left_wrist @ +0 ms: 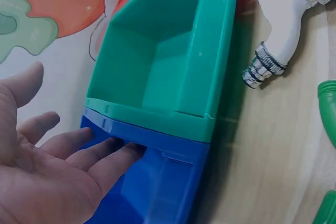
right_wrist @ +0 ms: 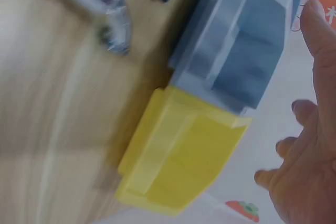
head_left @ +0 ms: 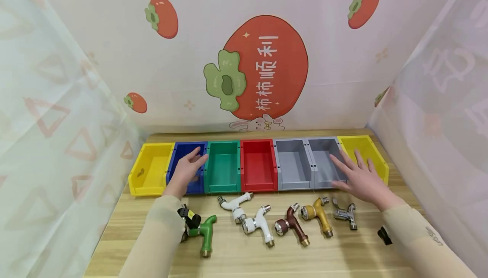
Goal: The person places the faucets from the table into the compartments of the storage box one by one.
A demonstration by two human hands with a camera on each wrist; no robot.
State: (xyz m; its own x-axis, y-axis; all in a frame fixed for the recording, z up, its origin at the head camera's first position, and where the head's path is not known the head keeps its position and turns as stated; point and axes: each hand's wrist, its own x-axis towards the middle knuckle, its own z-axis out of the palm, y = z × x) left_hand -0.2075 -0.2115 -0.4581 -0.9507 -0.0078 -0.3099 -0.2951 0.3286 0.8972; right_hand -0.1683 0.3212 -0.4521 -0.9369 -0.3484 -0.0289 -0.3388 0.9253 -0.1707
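Observation:
My left hand (head_left: 187, 170) hovers over the blue bin (left_wrist: 157, 182), fingers loosely bent and holding nothing; in the left wrist view its fingertips overlap the bin's edge beside the green bin (left_wrist: 168, 72). With fingers spread, my right hand (head_left: 362, 178) is above the right grey bin (head_left: 324, 159) and the right yellow bin (right_wrist: 184, 156), and it holds nothing. In front of the bins lie taps: a green one (head_left: 207, 233), two white ones (head_left: 237, 210), a dark red one (head_left: 292, 223), a yellow one (head_left: 319, 216) and a chrome one (head_left: 346, 215).
The bin row also has a left yellow bin (head_left: 152, 168), a red bin (head_left: 259, 165) and another grey bin (head_left: 293, 163). A black object (head_left: 384, 235) lies by my right sleeve. Printed cloth (head_left: 328, 100) hangs behind and at both sides of the wooden table (head_left: 267, 265).

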